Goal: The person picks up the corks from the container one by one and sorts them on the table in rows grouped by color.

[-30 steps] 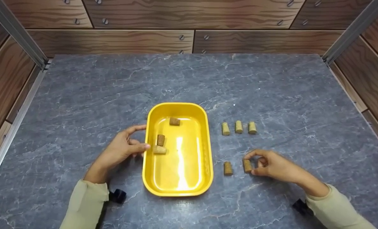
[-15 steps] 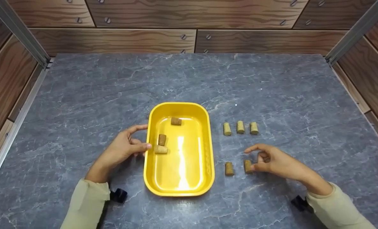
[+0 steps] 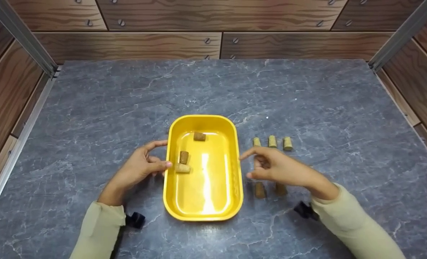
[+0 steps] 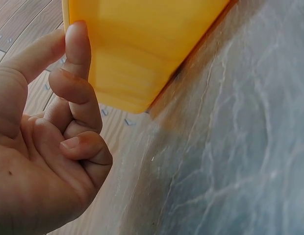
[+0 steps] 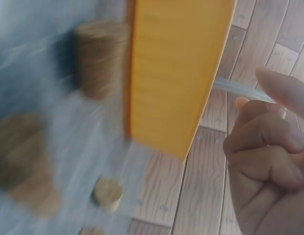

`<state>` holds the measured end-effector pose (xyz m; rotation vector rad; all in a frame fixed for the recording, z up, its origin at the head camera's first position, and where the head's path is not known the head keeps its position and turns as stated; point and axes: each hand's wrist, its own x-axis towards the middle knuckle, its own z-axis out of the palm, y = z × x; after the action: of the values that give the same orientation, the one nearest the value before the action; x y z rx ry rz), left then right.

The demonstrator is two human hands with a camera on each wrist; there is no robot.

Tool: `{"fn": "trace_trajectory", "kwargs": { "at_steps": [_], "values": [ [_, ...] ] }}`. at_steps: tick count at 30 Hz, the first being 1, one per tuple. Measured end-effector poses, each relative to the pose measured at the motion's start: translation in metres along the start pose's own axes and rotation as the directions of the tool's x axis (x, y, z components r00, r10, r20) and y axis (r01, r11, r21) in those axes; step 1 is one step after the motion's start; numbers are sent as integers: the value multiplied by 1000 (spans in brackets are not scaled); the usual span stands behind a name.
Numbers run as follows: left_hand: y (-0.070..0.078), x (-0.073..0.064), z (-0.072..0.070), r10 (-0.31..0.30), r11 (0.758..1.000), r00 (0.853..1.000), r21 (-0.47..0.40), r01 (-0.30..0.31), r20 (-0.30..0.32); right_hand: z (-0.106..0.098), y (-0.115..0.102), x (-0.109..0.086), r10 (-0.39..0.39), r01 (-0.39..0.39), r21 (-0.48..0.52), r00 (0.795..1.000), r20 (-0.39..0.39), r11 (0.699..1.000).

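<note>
A yellow tray (image 3: 202,218) stands on the marbled table with three cork stoppers in it: two brown ones (image 3: 199,136) (image 3: 184,157) and a pale one (image 3: 183,168). My left hand (image 3: 136,165) pinches its left rim, thumb over the edge, index fingertip on the outer wall (image 4: 127,54). My right hand (image 3: 276,167) hovers beside the right rim, index finger extended, other fingers bent, holding nothing; whether the index tip touches the tray I cannot tell. Beneath this hand two brown corks (image 3: 260,190) (image 3: 281,189) stand partly covered. Beyond it are three pale corks (image 3: 257,141) (image 3: 272,141) (image 3: 287,143).
Grey metal posts (image 3: 396,36) rise at both back corners of the table. Wood-patterned panels (image 3: 145,46) close off the back and sides. A dark wrist mount (image 3: 305,210) hangs below the right sleeve (image 3: 353,219), another (image 3: 136,220) by the left sleeve.
My right hand has come away from the right-hand brown cork, leaving it in place, and has moved left to the tray's right side. The left hand keeps its hold.
</note>
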<state>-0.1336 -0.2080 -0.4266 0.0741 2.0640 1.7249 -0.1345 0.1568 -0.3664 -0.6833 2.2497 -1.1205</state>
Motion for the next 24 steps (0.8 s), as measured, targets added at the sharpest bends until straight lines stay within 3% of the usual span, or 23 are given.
{"fn": "trace_trajectory", "kwargs": {
  "at_steps": [6,11,18,24],
  "values": [
    [-1,0,-1,3,1000,1000,0,-3,2,12,-19,32,-79,79,-6,997,20,997],
    [-2,0,-1,6,1000,1000,-15,-6,19,23,-29,55,-80,82,-33,996,49,996],
    [0,0,2,-8,1000,1000,-21,9,18,35,-30,78,-84,87,-48,994,74,995],
    [-1,1,0,-20,1000,1000,-13,20,-3,46,-29,100,-128,139,-132,988,91,982]
  ]
}}
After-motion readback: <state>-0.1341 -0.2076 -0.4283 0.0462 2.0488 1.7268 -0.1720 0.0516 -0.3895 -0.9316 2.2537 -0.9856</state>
